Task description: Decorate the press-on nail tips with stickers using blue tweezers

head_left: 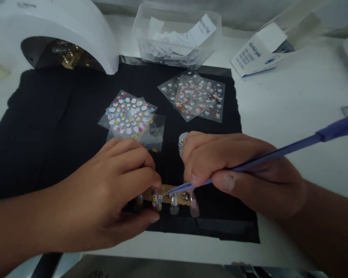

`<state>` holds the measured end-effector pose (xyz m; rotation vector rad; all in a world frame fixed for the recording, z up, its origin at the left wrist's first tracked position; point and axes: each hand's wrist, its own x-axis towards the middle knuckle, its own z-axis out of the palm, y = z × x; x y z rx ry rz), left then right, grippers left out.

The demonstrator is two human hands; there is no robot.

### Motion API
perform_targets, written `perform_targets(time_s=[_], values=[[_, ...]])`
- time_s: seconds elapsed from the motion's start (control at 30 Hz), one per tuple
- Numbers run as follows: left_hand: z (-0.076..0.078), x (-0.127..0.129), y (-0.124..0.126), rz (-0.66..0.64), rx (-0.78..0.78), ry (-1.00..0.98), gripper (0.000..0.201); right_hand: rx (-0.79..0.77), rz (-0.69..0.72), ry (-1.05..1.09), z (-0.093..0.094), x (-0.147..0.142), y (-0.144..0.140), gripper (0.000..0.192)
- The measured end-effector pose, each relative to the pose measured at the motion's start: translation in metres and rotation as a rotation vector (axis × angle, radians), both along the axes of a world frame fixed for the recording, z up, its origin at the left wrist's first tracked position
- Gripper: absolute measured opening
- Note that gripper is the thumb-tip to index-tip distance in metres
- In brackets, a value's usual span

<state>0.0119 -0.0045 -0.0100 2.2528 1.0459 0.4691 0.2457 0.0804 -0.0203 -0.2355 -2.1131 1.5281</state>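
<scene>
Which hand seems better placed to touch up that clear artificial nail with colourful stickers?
Probably the right hand: it holds slim blue-purple tweezers, tips beside the nail. The left hand brackets it with finger and thumb.

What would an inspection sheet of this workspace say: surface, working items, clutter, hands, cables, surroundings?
Surface: black cloth on white table.
Working items: nail tips along a tan strip; purple tweezers.
Clutter: two piles of sticker sheets; partly hidden clear object.
Hands: left hand around the sticker-decorated nail tip, contact unclear; right hand grips the tweezers, tips beside that nail.
Cables: nothing seen.
Surroundings: white arched device, clear tub of packets, alcohol-pads box.
</scene>
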Motion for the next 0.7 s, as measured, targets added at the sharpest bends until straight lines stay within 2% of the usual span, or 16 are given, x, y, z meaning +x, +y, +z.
perform_targets(time_s=[0.7], values=[[-0.0009, 0.0018, 0.0007, 0.003, 0.015, -0.017, 0.012, -0.057, -0.028, -0.023, -0.0004, 0.0016, -0.0033, 0.026]])
